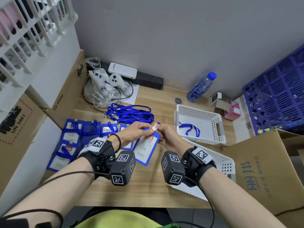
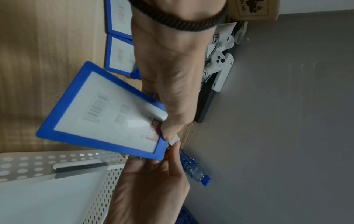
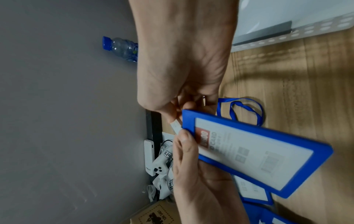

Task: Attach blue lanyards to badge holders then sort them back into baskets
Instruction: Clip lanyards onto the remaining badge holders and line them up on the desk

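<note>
Badge holder, blue-framed with a red-and-white card inside, is held above the wooden desk between both hands. The left hand pinches its top edge, thumb on the front face beside the red label. The right hand pinches a small white clip at that same top edge, fingers curled round it; a loop of blue lanyard strap trails out from behind this hand. In the wrist views the clip touches the holder's top rim, though whether it is fastened I cannot tell.

Just left of the hands, a row of badge holders with straps lies flat on the desk. Behind the hands sits a loose heap of blue lanyards. To the right stands a white perforated basket with one lanyard in it, and a second white basket lies nearer, partly under the right wrist. A water bottle stands by the grey wall
</note>
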Demonstrator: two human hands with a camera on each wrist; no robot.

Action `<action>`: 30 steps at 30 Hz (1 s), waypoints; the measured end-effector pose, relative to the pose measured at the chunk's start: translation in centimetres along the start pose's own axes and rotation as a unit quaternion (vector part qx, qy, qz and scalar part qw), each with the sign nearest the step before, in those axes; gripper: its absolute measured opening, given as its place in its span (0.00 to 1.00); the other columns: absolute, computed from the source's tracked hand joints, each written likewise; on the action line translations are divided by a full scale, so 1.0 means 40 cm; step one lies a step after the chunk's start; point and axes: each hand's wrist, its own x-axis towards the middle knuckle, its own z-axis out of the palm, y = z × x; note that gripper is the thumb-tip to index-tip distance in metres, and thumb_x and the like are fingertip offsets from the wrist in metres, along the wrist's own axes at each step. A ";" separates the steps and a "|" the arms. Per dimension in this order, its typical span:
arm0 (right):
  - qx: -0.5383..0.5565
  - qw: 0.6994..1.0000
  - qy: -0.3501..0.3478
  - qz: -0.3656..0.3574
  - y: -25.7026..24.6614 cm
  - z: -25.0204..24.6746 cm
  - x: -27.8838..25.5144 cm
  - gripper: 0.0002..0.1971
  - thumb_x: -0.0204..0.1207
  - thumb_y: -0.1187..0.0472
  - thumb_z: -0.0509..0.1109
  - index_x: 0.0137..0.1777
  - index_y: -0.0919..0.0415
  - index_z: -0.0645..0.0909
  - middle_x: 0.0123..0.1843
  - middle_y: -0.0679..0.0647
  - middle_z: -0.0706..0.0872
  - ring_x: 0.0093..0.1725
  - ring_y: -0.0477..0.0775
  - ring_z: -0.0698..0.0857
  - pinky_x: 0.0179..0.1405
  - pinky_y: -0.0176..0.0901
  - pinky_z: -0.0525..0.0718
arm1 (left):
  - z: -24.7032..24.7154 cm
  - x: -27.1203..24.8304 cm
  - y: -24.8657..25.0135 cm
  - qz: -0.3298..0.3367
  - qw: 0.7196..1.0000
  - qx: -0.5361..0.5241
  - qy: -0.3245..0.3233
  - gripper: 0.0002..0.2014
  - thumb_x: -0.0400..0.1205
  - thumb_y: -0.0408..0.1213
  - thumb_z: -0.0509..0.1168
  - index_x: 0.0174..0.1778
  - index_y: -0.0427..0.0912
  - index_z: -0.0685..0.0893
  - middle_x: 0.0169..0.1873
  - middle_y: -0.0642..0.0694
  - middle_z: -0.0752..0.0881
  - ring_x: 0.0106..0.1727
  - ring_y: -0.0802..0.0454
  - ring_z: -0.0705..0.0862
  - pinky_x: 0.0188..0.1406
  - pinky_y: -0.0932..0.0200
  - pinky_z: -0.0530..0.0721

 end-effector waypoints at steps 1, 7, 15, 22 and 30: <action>-0.012 1.000 -0.009 -0.012 0.000 -0.003 -0.007 0.17 0.85 0.63 0.55 0.34 0.60 0.74 0.23 0.50 0.72 0.27 0.48 0.74 0.39 0.41 0.81 | -0.004 -0.002 0.004 -0.003 1.000 0.005 -0.009 0.10 0.85 0.40 0.64 0.49 0.35 0.84 0.41 0.48 0.84 0.42 0.55 0.82 0.40 0.69 0.75; -0.231 0.966 -0.005 -0.119 -0.034 -0.033 -0.049 0.14 0.83 0.53 0.64 0.45 0.64 0.82 0.30 0.53 0.81 0.29 0.51 0.81 0.30 0.41 0.83 | -0.038 0.000 0.057 -0.041 0.997 0.041 -0.050 0.09 0.86 0.39 0.61 0.39 0.44 0.79 0.38 0.48 0.81 0.41 0.52 0.79 0.42 0.59 0.72; -0.452 0.873 -0.066 -0.170 -0.119 -0.070 -0.037 0.20 0.85 0.46 0.55 0.37 0.54 0.79 0.37 0.49 0.81 0.41 0.50 0.77 0.50 0.41 0.76 | -0.051 -0.001 0.116 0.039 0.986 0.151 -0.052 0.13 0.87 0.42 0.61 0.43 0.35 0.81 0.35 0.53 0.79 0.37 0.59 0.75 0.41 0.65 0.71; -0.264 0.940 -0.081 -0.200 -0.128 -0.039 -0.039 0.24 0.88 0.54 0.53 0.26 0.51 0.71 0.24 0.41 0.75 0.25 0.39 0.72 0.31 0.32 0.72 | -0.060 0.001 0.144 0.087 0.983 0.158 -0.025 0.15 0.87 0.43 0.61 0.47 0.31 0.80 0.36 0.48 0.78 0.38 0.56 0.75 0.42 0.61 0.71; -0.138 0.967 -0.106 -0.185 -0.114 -0.041 -0.028 0.22 0.83 0.49 0.58 0.30 0.60 0.69 0.35 0.61 0.75 0.39 0.58 0.72 0.40 0.45 0.70 | -0.034 -0.007 0.142 0.119 0.992 0.040 -0.027 0.12 0.87 0.39 0.60 0.57 0.36 0.85 0.48 0.37 0.85 0.48 0.51 0.82 0.52 0.55 0.78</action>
